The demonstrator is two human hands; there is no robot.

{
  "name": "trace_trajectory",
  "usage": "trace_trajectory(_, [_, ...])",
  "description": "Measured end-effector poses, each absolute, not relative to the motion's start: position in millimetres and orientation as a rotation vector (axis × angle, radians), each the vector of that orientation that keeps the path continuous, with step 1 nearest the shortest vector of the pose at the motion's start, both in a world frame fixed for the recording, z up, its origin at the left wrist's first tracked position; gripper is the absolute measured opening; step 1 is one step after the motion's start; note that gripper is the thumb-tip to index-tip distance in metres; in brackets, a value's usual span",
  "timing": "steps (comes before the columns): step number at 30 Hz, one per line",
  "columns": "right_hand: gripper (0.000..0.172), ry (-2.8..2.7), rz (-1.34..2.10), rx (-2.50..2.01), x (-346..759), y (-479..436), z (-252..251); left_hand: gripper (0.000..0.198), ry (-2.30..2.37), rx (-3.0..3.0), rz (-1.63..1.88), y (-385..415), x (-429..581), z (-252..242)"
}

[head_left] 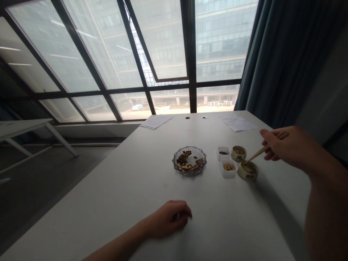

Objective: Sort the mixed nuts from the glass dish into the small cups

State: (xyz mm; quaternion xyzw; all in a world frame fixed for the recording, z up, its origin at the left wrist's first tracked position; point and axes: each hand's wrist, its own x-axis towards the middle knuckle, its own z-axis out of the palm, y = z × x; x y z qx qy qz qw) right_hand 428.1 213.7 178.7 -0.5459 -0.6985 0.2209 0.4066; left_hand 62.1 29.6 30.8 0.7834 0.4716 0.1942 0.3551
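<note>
My right hand (285,146) is closed round a pair of wooden chopsticks (257,153). Their tips reach down into the nearer small tan ceramic bowl (248,177), which has a dark character on its side. Behind it stands a matching bowl (239,157) with a little something in it. Two white plastic cups touch or nearly touch these bowls: the nearer cup (229,174) contains pale yellowish pieces, the farther cup (221,158) dark ones. A scalloped glass dish (201,171) to their left bears mixed dark and light dried bits. My left hand (171,219) rests on the table, fingers loosely curled, apart from everything else.
All of this stands on a long white table (141,188). Loose papers (157,121) lie at its far left corner and another sheet (237,123) at the far right. Beyond are large windows and a dark curtain (272,61). Another white table (24,127) is at left.
</note>
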Motion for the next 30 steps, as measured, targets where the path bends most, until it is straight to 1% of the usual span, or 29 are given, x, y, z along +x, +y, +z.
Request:
trace_trajectory(11, [0.053, -1.806, 0.593, -1.404, 429.4, 221.8, 169.7, 0.017, 1.210, 2.023, 0.516, 29.6, 62.8, 31.8])
trace_trajectory(17, [0.054, -1.859, 0.402, -1.310, 430.7, 220.6, 167.9, 0.018, 1.202, 2.027, 0.526, 28.9, 62.4, 31.8])
trace_trajectory(20, [0.053, -1.850, 0.400, -1.295, 430.6, 216.9, 171.5, 0.018, 1.204, 2.026, 0.521, 28.8, 62.3, 31.7])
trace_trajectory(25, [0.049, -1.708, 0.409, -1.419, 422.8, 200.2, 187.6, 0.021, 1.205, 2.014, 0.532, 28.9, 62.0, 30.3])
trace_trajectory(28, [0.045, -1.619, 0.357, -1.282, 407.9, 191.3, 192.2, 0.021, 1.191, 2.024, 0.542, 29.1, 62.0, 29.4])
trace_trajectory(30, [0.044, -1.599, 0.415, -1.176, 390.7, 188.6, 189.4, 0.021, 1.191, 2.027, 0.546, 29.2, 62.0, 29.1])
